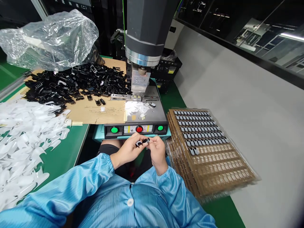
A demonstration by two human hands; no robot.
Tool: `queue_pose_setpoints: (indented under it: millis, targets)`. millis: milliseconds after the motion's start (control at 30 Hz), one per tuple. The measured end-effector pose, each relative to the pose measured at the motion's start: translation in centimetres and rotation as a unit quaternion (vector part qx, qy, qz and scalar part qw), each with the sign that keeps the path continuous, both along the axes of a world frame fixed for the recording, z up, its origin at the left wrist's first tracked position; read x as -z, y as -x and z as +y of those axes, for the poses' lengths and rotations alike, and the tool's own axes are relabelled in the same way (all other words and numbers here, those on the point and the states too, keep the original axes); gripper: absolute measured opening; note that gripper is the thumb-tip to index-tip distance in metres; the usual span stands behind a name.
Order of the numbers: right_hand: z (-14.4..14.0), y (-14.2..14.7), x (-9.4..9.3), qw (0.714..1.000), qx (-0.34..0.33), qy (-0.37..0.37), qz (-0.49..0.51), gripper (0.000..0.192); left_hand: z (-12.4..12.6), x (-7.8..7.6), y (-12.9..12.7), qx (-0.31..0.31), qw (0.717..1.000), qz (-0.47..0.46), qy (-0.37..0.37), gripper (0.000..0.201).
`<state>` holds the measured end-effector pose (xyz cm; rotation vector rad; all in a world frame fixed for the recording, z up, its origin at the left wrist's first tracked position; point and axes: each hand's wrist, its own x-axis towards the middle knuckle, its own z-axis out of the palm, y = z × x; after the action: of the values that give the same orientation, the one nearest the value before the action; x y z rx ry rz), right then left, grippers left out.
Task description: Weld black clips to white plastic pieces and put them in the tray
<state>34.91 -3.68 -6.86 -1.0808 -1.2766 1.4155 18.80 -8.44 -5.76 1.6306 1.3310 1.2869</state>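
Note:
In front of my lap, both hands meet just below the front panel of the press (139,129). My left hand (130,147) is closed around small black clips (145,141), with a white piece showing at its fingers. The fingertips of my right hand (157,150) pinch the end of one black clip from the other side. Exactly how many clips are there is partly hidden by the fingers. On the press bed, white scraps (137,108) lie in front of the metal fixture (137,96), beneath the press head (140,79).
Black clips (78,80) are heaped on cardboard (95,115) at the left, with a clear plastic bag (54,41) behind. White plastic pieces (26,145) cover the near-left table. At right stands a stack of trays (204,186), the top one partly filled with clips (197,122).

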Motion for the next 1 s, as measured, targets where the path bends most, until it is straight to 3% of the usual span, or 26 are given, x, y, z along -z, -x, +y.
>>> queue_pose_setpoints:
  millis: [333, 467, 567, 667, 733, 800, 900, 1000]
  targets:
    - [0.0, 0.1, 0.1, 1.0, 0.0, -0.005, 0.0, 0.025, 0.0, -0.2, 0.0, -0.002, 1.0, -0.002, 0.008, 0.022]
    - [0.2, -0.1, -0.3, 0.999, -0.026, -0.014, -0.013, 0.03, 0.1, -0.5, -0.3, -0.042, 0.998, -0.041, 0.03, 0.023]
    - [2.3, 0.4, -1.3, 0.996, -0.05, -0.062, -0.047, 0.032, 0.7, -0.7, -0.2, -0.075, 0.99, -0.109, 0.051, 0.029]
    - [7.3, 1.5, -2.7, 0.976, -0.012, -0.178, -0.128, 0.028, 1.6, -1.3, 0.1, -0.098, 0.98, -0.161, 0.06, 0.035]
    - [11.5, 2.3, -3.7, 0.944, 0.016, -0.258, -0.204, 0.028, 2.1, -2.6, 0.4, -0.118, 0.977, -0.17, 0.059, 0.037]
    - [15.4, 3.0, -4.5, 0.904, 0.021, -0.318, -0.285, 0.032, 2.5, -4.8, 1.0, -0.141, 0.975, -0.163, 0.047, 0.038]
    - [20.8, 4.5, -4.1, 0.853, 0.016, -0.357, -0.38, 0.045, 3.3, -9.5, 3.9, -0.14, 0.985, -0.105, -0.01, 0.034]
    - [25.7, 6.4, -1.8, 0.825, 0.01, -0.368, -0.429, 0.054, 3.1, -15.3, 10.1, -0.17, 0.978, 0.012, -0.117, 0.027]
